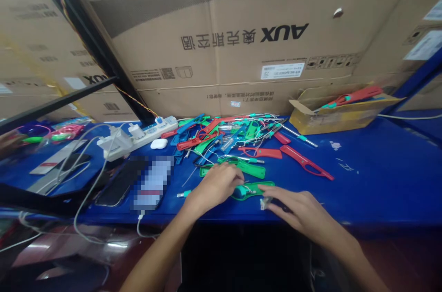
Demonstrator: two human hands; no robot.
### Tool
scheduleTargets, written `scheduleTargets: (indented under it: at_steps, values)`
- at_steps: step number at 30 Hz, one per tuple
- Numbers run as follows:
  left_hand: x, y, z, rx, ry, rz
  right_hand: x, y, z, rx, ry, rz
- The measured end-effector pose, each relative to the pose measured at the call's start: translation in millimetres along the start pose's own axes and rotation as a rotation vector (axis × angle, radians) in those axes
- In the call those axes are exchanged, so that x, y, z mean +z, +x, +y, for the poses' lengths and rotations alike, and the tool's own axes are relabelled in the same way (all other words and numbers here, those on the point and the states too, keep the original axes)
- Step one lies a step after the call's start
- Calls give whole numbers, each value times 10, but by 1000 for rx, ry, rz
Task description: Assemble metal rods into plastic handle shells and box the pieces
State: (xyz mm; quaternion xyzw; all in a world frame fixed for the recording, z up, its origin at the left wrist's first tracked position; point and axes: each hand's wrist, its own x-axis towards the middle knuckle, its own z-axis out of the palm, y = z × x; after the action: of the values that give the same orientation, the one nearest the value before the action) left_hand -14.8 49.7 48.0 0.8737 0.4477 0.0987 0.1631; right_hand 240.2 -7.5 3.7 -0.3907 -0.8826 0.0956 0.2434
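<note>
A green lighter shell (257, 188) lies open near the table's front edge, with a teal part and thin wires in it. My left hand (221, 183) is closed at the shell's left end, fingers bent down; what they pinch is hidden. A metal tube with a teal collar (183, 194) sticks out left of that wrist. My right hand (293, 204) is closed on a small dark tool with a pale tip (265, 203), just right of the shell. Behind my hands lies another green shell (253, 170).
A pile of red, blue and green shells (207, 135) spreads behind. An open carton (324, 120) holds red pieces at the right. Left are a power strip (152, 133), a white case (159, 143), phones (154, 186) and cables. A person's hand (8, 144) shows far left.
</note>
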Motion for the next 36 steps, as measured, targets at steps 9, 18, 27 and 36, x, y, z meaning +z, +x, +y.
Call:
scheduleTargets:
  at_steps: [9, 18, 27, 36]
  values:
    - [293, -240, -19, 38, -177, 279, 131, 271, -47, -80, -69, 267]
    - [456, -360, 83, 132, -25, 567, 164, 236, 16, -84, -59, 251]
    - [447, -370, 63, 165, -159, 585, 145, 208, 31, -141, 84, 297]
    - [442, -383, 78, 167, -164, 528, 136, 208, 18, -127, 130, 322]
